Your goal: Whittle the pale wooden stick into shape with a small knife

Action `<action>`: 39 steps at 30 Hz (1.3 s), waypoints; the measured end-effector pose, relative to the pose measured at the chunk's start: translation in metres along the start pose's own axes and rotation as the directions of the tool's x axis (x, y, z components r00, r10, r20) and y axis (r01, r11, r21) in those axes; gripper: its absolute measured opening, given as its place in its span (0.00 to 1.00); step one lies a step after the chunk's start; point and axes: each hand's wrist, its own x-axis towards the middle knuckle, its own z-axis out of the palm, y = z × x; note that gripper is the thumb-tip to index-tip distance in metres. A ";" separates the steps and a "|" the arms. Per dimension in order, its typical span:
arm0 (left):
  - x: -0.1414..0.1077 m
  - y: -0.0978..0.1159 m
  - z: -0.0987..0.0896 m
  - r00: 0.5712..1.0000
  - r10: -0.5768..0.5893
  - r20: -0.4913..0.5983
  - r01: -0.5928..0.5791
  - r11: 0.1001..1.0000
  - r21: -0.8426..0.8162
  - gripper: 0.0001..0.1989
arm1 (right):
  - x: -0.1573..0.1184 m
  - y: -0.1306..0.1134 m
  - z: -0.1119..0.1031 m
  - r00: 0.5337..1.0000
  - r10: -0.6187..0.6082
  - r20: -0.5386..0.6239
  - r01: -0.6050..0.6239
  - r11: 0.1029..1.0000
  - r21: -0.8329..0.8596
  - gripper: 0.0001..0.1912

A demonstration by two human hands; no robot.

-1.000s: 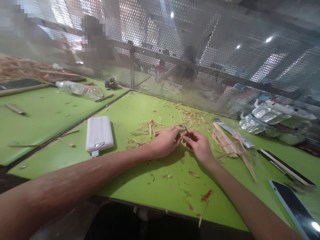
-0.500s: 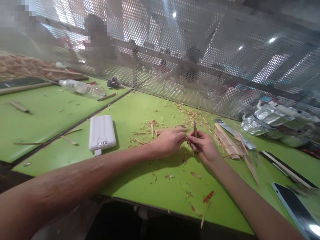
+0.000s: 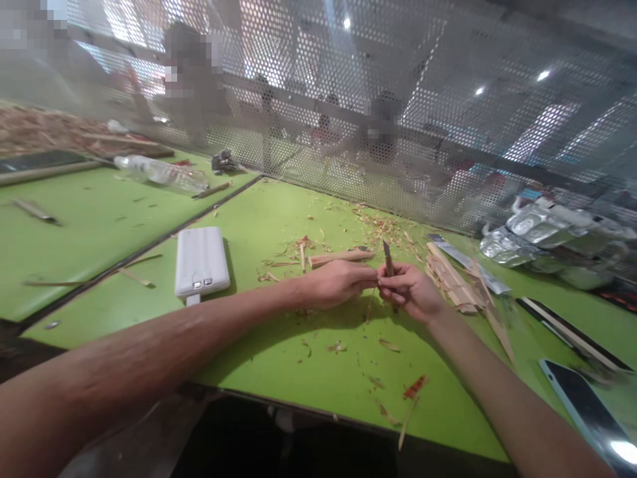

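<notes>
My right hand (image 3: 414, 291) is closed around a small carving knife (image 3: 387, 257), its blade pointing up and away from me. My left hand (image 3: 337, 282) is closed in a pinch, its fingertips meeting those of the right hand. Whatever lies between the left fingers is too small and hidden to make out. Just beyond the left hand, a carved wooden stick (image 3: 338, 257) rests among wood shavings (image 3: 303, 244). Thin wood strips (image 3: 452, 279) lie in a pile to the right of my right hand, beside a metal ruler-like strip (image 3: 468, 263).
A white power bank (image 3: 202, 259) sits left on the green table (image 3: 263, 219). A plastic bottle (image 3: 162, 174) lies farther back. At right are a phone (image 3: 582, 405) and silvery foil packs (image 3: 542, 236). A perforated screen (image 3: 318, 126) borders the far edge, with people behind it.
Both hands have shifted slightly to the right and come closer, so the fingertips now touch or overlap. The knife remains in the right hand.
</notes>
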 end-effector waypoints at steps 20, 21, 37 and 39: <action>-0.001 0.005 0.011 0.948 -0.273 0.163 0.317 0.763 -0.564 0.11 | -0.001 0.005 0.017 0.917 -0.326 -0.231 0.325 0.945 -0.044 0.13; 0.000 0.001 0.009 0.944 -0.295 0.147 0.323 0.744 -0.585 0.10 | -0.002 0.003 0.016 0.917 -0.324 -0.233 0.323 0.945 -0.041 0.13; 0.002 -0.014 0.001 0.995 -0.093 -0.029 0.097 0.979 0.181 0.17 | 0.007 0.010 0.001 0.939 -0.294 -0.179 0.270 0.952 -0.146 0.12; 0.003 -0.013 0.000 0.996 -0.079 -0.030 0.084 0.965 0.249 0.19 | 0.006 0.011 0.001 0.942 -0.290 -0.167 0.261 0.949 -0.175 0.13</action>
